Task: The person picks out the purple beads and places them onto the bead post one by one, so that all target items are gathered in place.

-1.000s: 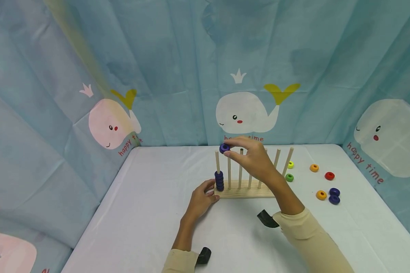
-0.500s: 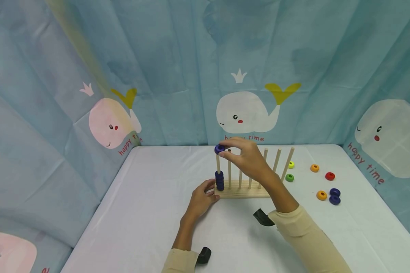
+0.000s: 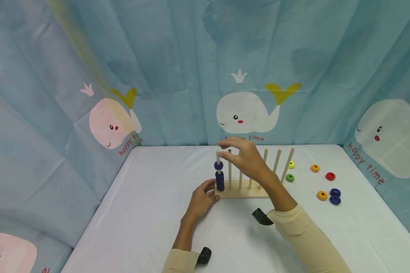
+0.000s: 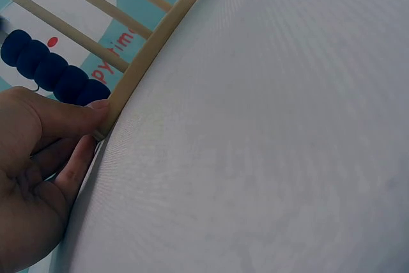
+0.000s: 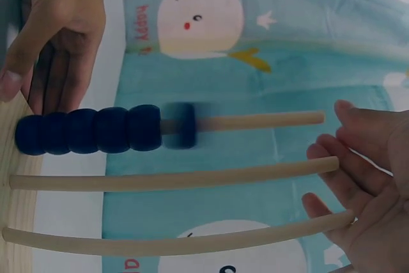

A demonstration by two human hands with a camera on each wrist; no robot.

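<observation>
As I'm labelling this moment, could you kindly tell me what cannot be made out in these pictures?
Head: tops of two middle pegs, hidden behind the right hand.
Left wrist: most pegs' upper ends, cut off by the picture's edges.
Right wrist: outline of the uppermost dark blue ring, motion-blurred; part of the wooden base, cut off by the left edge.

Blue cloth [image 3: 177, 57] hangs behind the white table [image 3: 140, 212] and along its left and right sides, falling in soft folds with a few creases. It is printed with pale whales: one in the middle [image 3: 247, 113], a pinkish one to the left [image 3: 104, 121] and one at the right [image 3: 389, 140]. White crowns [image 3: 239, 77] float above them, red lettering [image 3: 365, 163] below. A yellowish band [image 3: 75, 45] slants down the left part. The table's far corners are rounded.
</observation>
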